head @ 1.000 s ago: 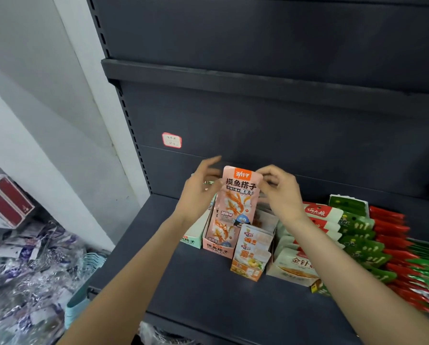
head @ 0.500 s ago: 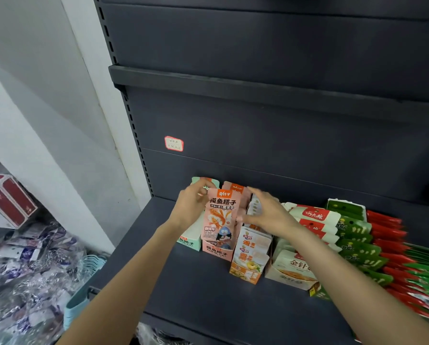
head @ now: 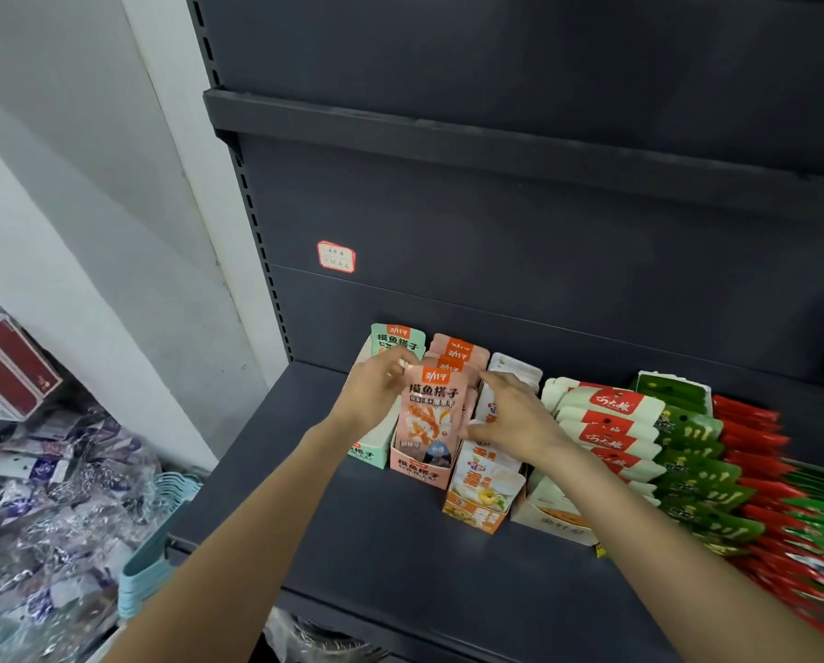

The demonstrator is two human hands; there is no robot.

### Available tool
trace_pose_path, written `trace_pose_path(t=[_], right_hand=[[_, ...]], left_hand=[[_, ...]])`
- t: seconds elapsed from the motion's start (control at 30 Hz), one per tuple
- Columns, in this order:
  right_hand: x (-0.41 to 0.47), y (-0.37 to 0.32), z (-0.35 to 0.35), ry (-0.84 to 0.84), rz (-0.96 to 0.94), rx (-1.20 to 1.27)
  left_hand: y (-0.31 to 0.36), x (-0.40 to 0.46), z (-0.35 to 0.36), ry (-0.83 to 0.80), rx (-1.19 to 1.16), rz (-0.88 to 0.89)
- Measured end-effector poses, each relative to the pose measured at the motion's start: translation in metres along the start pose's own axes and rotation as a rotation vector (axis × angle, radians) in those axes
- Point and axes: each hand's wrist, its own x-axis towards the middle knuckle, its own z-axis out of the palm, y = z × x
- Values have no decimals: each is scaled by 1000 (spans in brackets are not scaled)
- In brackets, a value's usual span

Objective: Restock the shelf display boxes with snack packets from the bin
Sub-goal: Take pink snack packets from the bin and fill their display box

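A pink snack packet (head: 431, 413) stands at the front of the pink display box (head: 419, 468) on the dark shelf (head: 376, 543), with more pink packets behind it. My left hand (head: 376, 390) pinches the packet's upper left edge. My right hand (head: 510, 418) lies against its right side, fingers fairly straight, over the neighbouring orange and white display box (head: 477, 507). A green box (head: 369, 454) with green packets (head: 397, 339) stands to the left.
To the right lie rows of white and red packets (head: 611, 423), green packets (head: 697, 476) and red packets (head: 754, 433). At lower left a light blue bin (head: 147, 567) holds clear-wrapped packets (head: 42, 519). A red and white carton (head: 3, 370) sits far left.
Both hands have lowered the pink packet from above the box down into its front. The camera has shifted a little to the left and closer.
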Motion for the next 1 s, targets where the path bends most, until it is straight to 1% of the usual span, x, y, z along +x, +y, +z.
trace_pose_path(t=[0.07,0.1,0.23,0.47,0.57,0.63,0.7,0.83,1.0], right_hand=[[0,1,0,-3,8,-2],[0,0,0,-3,9,-7],[1,0,2,2,15,-11],[-3,-3,0,-4,6,-1],[-10,-9,-3,72,-39,-2],[-24,-14,-5,157,-89,-9],[-43,-20,-6,209,-131,13],[-85,-32,4,200,-203,63],[-132,-42,41,123,-263,151]], left_hand=[[-3,-3,2,-78,98,-16],[-3,-4,3,-89,135,-23],[1,-5,6,-42,209,-24],[6,-15,3,44,149,-31],[12,-29,-2,132,160,-27],[20,-46,-6,182,205,-10],[28,-67,-9,212,241,5],[41,-117,-11,217,309,6],[30,-187,-12,273,292,-88]])
